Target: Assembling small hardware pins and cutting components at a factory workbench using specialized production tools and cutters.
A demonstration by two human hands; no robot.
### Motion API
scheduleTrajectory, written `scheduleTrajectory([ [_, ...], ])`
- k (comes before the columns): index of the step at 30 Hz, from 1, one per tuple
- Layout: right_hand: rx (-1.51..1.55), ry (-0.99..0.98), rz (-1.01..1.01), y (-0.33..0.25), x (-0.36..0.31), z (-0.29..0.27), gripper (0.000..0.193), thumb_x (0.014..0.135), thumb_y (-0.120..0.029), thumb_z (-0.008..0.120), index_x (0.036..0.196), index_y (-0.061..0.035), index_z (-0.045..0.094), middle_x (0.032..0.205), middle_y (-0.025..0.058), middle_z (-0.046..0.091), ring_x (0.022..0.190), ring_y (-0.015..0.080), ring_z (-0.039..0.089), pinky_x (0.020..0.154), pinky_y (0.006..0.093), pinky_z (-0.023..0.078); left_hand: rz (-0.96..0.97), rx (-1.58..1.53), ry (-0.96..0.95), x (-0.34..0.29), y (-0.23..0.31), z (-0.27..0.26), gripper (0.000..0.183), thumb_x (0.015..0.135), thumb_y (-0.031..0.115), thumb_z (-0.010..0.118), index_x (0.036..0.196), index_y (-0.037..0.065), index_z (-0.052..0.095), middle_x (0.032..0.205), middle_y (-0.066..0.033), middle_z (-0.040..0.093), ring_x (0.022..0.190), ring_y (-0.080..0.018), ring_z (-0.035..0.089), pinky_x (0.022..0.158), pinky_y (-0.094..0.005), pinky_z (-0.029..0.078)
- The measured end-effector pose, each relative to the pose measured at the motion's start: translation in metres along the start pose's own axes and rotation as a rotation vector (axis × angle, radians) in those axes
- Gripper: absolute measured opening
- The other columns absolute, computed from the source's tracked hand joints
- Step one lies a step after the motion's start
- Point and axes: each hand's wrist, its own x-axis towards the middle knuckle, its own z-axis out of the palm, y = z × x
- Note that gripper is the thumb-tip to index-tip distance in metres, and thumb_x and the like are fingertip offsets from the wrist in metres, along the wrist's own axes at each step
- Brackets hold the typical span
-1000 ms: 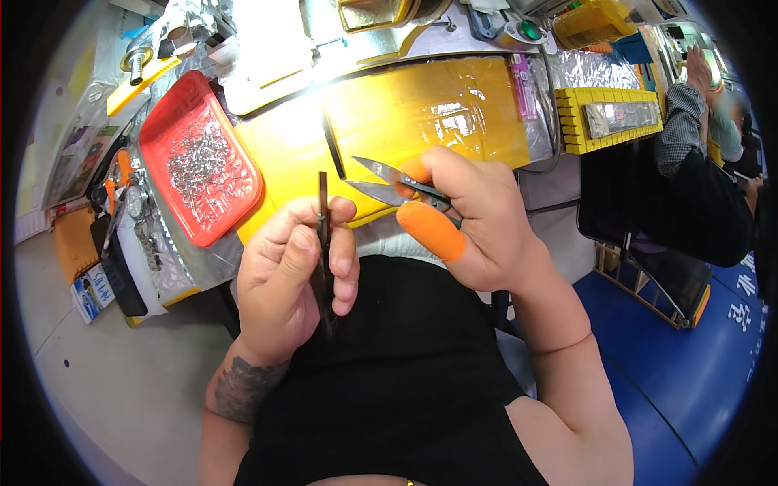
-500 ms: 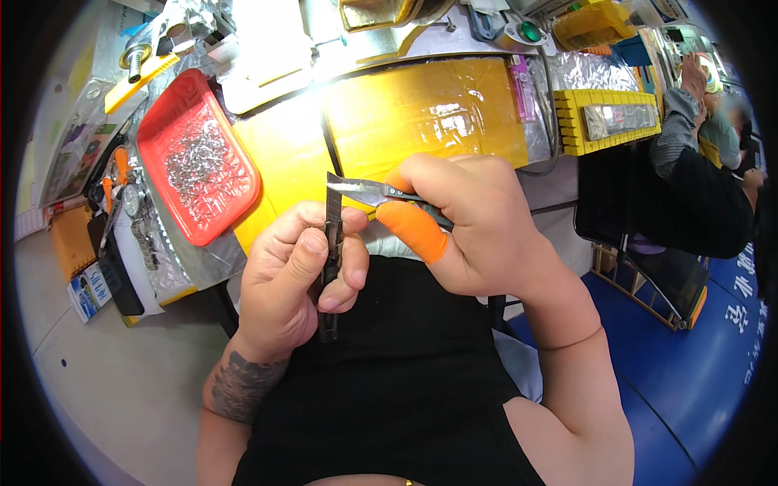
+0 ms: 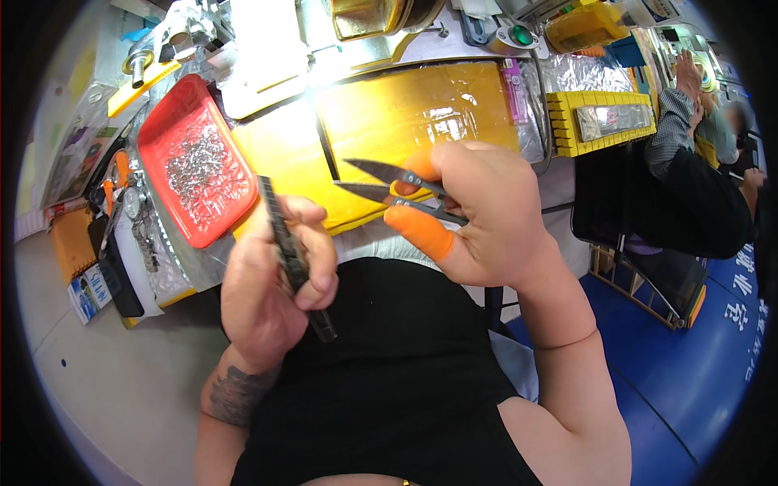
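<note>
Lying at the table's left edge, a small blue-and-white box (image 3: 83,290) sits beside an orange block (image 3: 71,243); a red plastic tray (image 3: 197,182) of shiny metal bits rests on the glossy yellow table (image 3: 421,105). The left hand (image 3: 271,296) has its fingers closed around a thin, ridged black strip (image 3: 290,253), held tilted over the lap. The right hand (image 3: 486,215), orange cots on its fingers, grips steel snips (image 3: 389,185) with blades parted. Half a second ago the blades touched the strip; now they are apart.
</note>
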Motion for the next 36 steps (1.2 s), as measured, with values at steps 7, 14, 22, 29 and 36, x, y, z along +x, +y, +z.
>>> scheduleTrajectory([
  [7,-0.101,0.036,-0.237,-0.002,0.002,-0.002,0.035,0.079,-0.031,0.081,0.095,-0.0096,0.059,0.068,0.0044,0.057,0.058,0.0276,0.056,0.056,0.0376,0.042,0.072,0.616,0.136,0.013,0.030,0.031,0.031,0.089,0.010,0.078,0.114,-0.004,0.066,0.091,-0.0047,0.069,0.070,-0.0013,0.056,0.060,-0.0164,0.043],
  [14,-0.116,0.000,-0.308,-0.010,0.000,-0.003,0.030,0.082,-0.030,0.077,0.090,-0.0107,0.056,0.067,0.0058,0.054,0.058,0.0286,0.054,0.055,0.0395,0.041,0.107,0.719,0.108,0.014,0.028,0.034,0.007,0.089,0.001,0.075,0.095,-0.002,0.071,0.078,-0.0022,0.070,0.071,-0.0044,0.062,0.064,-0.0200,0.049],
  [22,-0.121,-0.082,-0.217,-0.006,-0.005,-0.008,0.028,0.085,-0.029,0.076,0.091,-0.0100,0.057,0.067,0.0068,0.056,0.058,0.0299,0.056,0.056,0.0399,0.042,0.134,0.900,0.155,0.013,0.052,0.011,0.006,0.092,0.005,0.068,0.087,0.001,0.066,0.076,-0.0022,0.065,0.065,-0.0072,0.059,0.060,-0.0209,0.044],
  [29,-0.194,0.021,-0.115,0.019,-0.009,-0.010,0.030,0.083,-0.028,0.079,0.099,-0.0074,0.062,0.071,0.0088,0.062,0.063,0.0311,0.061,0.058,0.0413,0.045,0.502,1.054,0.503,-0.005,0.133,-0.017,0.012,0.101,0.009,0.059,0.102,-0.001,0.066,0.081,-0.0011,0.058,0.058,-0.0017,0.036,0.052,-0.0189,0.026],
  [36,-0.328,0.178,0.170,0.044,-0.012,0.001,0.032,0.088,-0.026,0.071,0.112,-0.0034,0.068,0.090,0.0154,0.064,0.080,0.0384,0.062,0.068,0.0456,0.047,0.750,1.632,0.854,0.032,0.242,-0.039,0.022,0.098,0.014,0.066,0.108,-0.004,0.074,0.090,-0.0050,0.073,0.080,-0.0094,0.062,0.078,-0.0259,0.048],
])
